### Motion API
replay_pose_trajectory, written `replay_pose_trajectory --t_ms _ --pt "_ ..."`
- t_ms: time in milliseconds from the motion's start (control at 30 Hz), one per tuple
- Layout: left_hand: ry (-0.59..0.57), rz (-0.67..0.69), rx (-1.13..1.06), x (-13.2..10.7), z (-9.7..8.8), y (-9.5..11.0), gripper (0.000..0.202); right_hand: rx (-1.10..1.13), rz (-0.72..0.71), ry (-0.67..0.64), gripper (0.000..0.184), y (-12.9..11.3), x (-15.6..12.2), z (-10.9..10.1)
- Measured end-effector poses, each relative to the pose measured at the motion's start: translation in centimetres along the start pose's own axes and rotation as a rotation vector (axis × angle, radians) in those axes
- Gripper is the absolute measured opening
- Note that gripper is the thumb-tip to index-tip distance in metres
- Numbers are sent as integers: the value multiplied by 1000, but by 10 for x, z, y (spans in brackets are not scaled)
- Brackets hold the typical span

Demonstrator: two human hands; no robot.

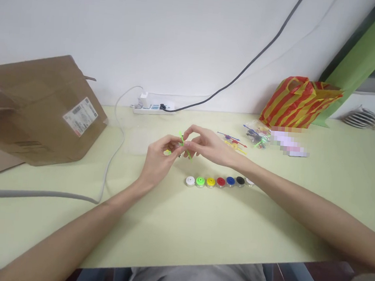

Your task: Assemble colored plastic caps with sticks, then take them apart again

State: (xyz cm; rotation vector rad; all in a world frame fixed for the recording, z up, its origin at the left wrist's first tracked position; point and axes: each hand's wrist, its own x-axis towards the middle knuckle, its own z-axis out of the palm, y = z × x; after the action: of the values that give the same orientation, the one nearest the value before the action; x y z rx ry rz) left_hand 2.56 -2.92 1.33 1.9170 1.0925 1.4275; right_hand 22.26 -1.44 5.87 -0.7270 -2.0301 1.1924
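Note:
A thin bright green spinner arrow [189,153] is held above the table between my two hands, its ends sticking out past the fingertips. My left hand [160,155] is closed, thumb and fingers pinching at the arrow's middle. From the other side my right hand [208,146] pinches it too, with the fingers curled. A small yellow-green piece [167,152] shows by my left fingers; whether it is held or lies behind cannot be told. Below the hands runs a row of round discs with clear bases, including a white disc [190,181], green disc [200,181] and red disc [221,182].
Loose coloured arrows [235,145] lie beyond my right hand, beside a clear bag of arrows [257,135]. A striped bag [299,104] and a blurred flat item [289,143] are at right. A cardboard box [43,116], grey cable [56,194] and power strip [154,109] stand left and back.

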Motion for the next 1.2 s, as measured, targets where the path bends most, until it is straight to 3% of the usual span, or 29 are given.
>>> replay_pose_trajectory --t_ms 333,500,700,900,967,1100,1200 --pt "-172 107 237 1 -1 9 7 75 113 -11 12 4 2 -1" --pt "-268 78 224 -1 1 10 17 73 232 -144 14 3 1 -12" --pt "-279 138 258 -2 0 16 18 248 222 -264 25 7 2 -20" --pt "-360 151 319 -5 -2 9 12 416 263 -230 34 2 -2 -31" --pt "-312 103 309 -3 -2 5 14 373 256 -143 33 4 0 -34" --pt "-30 -8 89 7 -7 -5 23 292 352 106 19 22 18 -27" --pt "129 -65 -75 17 -15 -18 29 252 491 122 27 31 39 -13"
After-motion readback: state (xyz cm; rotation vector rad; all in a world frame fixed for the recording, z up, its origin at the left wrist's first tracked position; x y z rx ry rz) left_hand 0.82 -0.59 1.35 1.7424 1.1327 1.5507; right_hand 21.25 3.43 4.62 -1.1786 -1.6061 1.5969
